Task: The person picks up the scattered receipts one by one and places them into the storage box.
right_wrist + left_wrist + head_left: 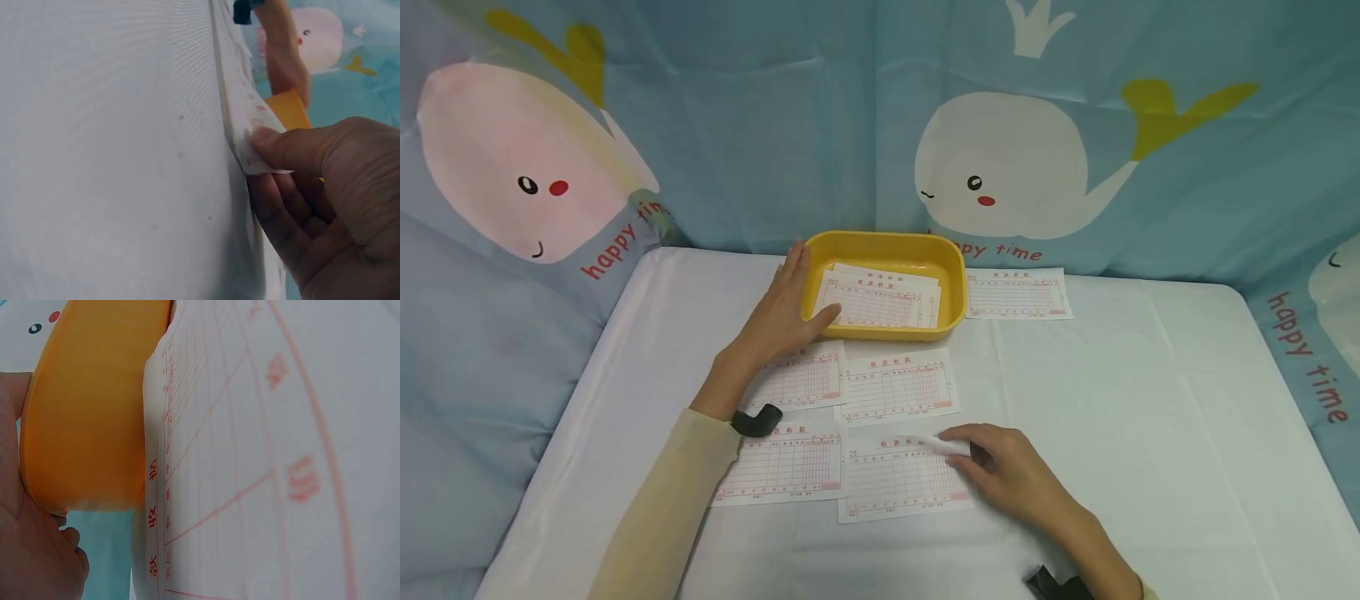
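Observation:
A yellow plastic tray (pixel 880 333) stands at the back of the table with several printed receipt slips (pixel 872 302) inside. My left hand (pixel 782 315) grips its left end, thumb over the front rim and fingers along the side; the left wrist view shows the palm against the tray's wall (pixel 94 412). At the front right of the laid-out slips, my right hand (pixel 1011 471) pinches the upper right corner of a receipt slip (pixel 898 483) between thumb and fingers. That corner (pixel 265 156) is lifted and bent, while the rest of the slip lies low over the cloth.
Other receipt slips lie in front of the tray: one at front left (pixel 790 467) and two behind, left (pixel 808 379) and right (pixel 898 387). Another slip (pixel 1018 296) lies beside the tray's right end. White cloth (pixel 1135 417) covers the table; a blue whale-print curtain (pixel 775 125) hangs behind.

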A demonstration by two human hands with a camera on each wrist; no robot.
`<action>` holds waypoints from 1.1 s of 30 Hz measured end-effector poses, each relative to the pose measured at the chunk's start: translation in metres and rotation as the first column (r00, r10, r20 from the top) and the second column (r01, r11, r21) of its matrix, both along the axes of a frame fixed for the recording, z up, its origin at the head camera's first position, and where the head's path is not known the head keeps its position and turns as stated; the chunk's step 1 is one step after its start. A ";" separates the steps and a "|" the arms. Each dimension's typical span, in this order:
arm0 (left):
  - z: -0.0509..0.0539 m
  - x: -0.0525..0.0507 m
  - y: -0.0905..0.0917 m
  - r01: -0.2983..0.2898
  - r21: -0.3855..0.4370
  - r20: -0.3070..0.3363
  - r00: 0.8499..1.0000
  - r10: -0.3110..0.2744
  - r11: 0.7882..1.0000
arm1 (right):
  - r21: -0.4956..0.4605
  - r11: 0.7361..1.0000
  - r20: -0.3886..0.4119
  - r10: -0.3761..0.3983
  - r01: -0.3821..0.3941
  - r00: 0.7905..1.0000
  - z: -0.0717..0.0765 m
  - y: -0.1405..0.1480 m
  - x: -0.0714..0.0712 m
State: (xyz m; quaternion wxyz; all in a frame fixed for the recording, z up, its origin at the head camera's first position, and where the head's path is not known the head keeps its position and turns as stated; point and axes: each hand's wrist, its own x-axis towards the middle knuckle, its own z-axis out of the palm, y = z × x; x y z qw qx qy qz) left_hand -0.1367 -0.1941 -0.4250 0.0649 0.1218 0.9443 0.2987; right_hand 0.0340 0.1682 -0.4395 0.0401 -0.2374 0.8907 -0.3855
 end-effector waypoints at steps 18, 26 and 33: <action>0.001 0.000 0.000 0.008 0.019 0.002 1.000 -0.008 1.000 | -0.083 0.992 0.189 -0.078 0.095 0.979 0.009 0.011 -0.002; 0.001 0.000 0.000 0.009 0.018 0.005 1.000 -0.009 1.000 | -0.130 0.977 0.282 -0.126 0.168 0.951 0.011 0.015 -0.004; -0.001 0.000 -0.001 0.008 0.009 0.006 1.000 -0.008 1.000 | -0.151 0.970 0.349 -0.128 0.190 0.928 0.018 0.020 -0.007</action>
